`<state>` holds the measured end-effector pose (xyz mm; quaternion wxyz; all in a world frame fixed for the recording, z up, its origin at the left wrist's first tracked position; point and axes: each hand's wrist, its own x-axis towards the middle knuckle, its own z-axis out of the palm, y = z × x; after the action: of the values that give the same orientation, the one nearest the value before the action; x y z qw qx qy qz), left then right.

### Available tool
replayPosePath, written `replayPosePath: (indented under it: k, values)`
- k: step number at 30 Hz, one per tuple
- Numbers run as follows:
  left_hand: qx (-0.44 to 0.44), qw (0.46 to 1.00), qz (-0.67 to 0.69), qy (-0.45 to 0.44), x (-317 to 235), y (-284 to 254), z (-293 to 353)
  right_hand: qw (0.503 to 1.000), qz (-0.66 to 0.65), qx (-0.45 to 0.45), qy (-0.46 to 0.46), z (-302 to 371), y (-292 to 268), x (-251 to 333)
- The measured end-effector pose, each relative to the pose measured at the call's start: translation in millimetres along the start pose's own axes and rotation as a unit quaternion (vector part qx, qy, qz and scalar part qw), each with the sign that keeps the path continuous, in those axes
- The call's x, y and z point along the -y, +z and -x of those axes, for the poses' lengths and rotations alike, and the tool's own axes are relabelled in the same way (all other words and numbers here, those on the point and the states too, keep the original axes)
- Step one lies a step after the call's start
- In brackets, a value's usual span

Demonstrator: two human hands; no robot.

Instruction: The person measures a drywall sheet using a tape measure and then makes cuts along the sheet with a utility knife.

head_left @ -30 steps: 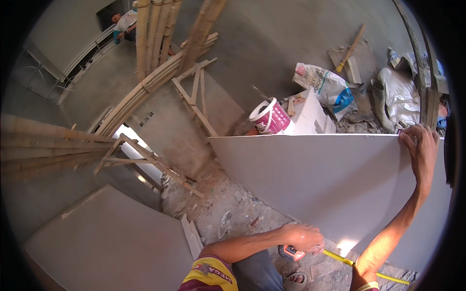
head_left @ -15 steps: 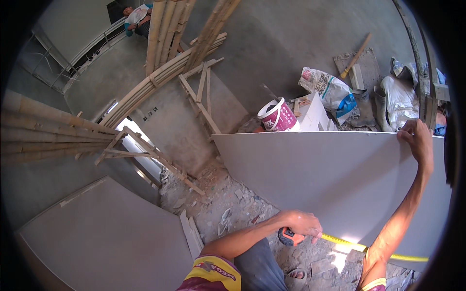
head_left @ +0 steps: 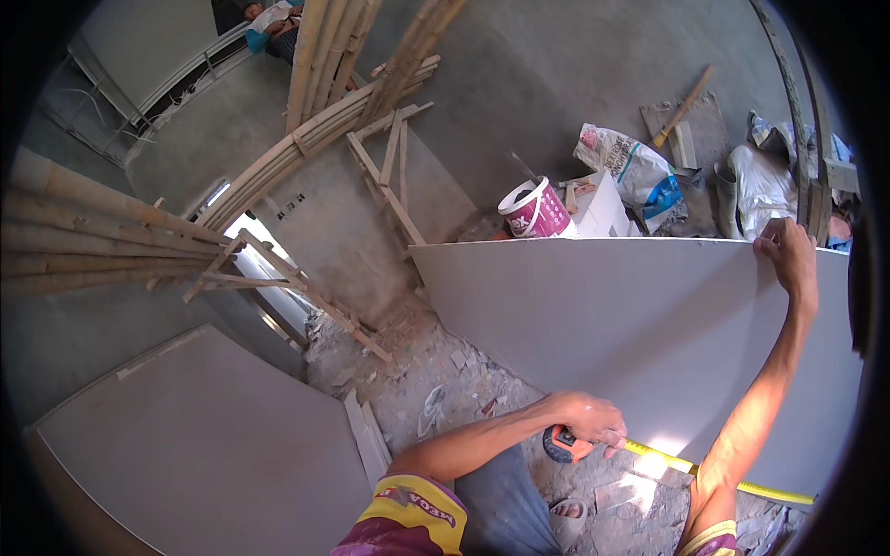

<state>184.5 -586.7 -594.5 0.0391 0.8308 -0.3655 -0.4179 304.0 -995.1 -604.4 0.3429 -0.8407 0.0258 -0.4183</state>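
My left hand (head_left: 591, 417) is closed around an orange and black tape measure (head_left: 565, 446). Its yellow blade (head_left: 771, 492) runs out to the right along the lower edge of a large grey board (head_left: 575, 324), passing behind my right forearm. The board stands on its long side in front of me. My right hand (head_left: 790, 258) pinches the board's top edge near its right end, fingers bent over it. Whether anything small is between those fingers is hidden. The blade's far end lies near the board's lower right corner.
Behind the board stand a purple and white bucket (head_left: 538, 211), a white box (head_left: 604, 211) and sacks (head_left: 630, 171). Another grey board (head_left: 199, 445) lies at left. Bamboo poles (head_left: 102, 246) rest on wooden trestles (head_left: 306, 296). Rubble (head_left: 417, 371) covers the floor. A person (head_left: 271, 28) sits far back.
My left hand and the tape measure have shifted slightly to the right. My right hand remains at the board's top edge, and the whole view has moved a little.
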Motion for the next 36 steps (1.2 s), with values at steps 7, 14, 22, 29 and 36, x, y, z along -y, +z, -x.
replayPosePath:
  k: [7,14,22,29,36]
  values:
    - [0.019,1.000,-0.014,-0.011,2.9,5.3,-13.0,0.997,0.069,0.014,0.005,18.5,8.9,-14.0]
    - [0.049,0.994,0.017,-0.091,-5.4,-39.5,-11.5,0.987,0.129,0.071,0.057,-29.8,-0.5,34.1]
    - [0.084,0.990,-0.013,-0.117,-33.4,-13.2,-39.9,0.990,0.132,-0.016,0.047,15.7,17.1,5.0]
    - [0.088,0.987,-0.009,-0.134,-30.4,-14.6,-35.7,0.979,0.181,-0.088,0.017,21.2,21.2,16.4]
    - [0.063,0.995,0.007,-0.071,-15.6,-9.8,-57.8,0.976,0.180,-0.117,0.013,17.8,30.1,19.2]
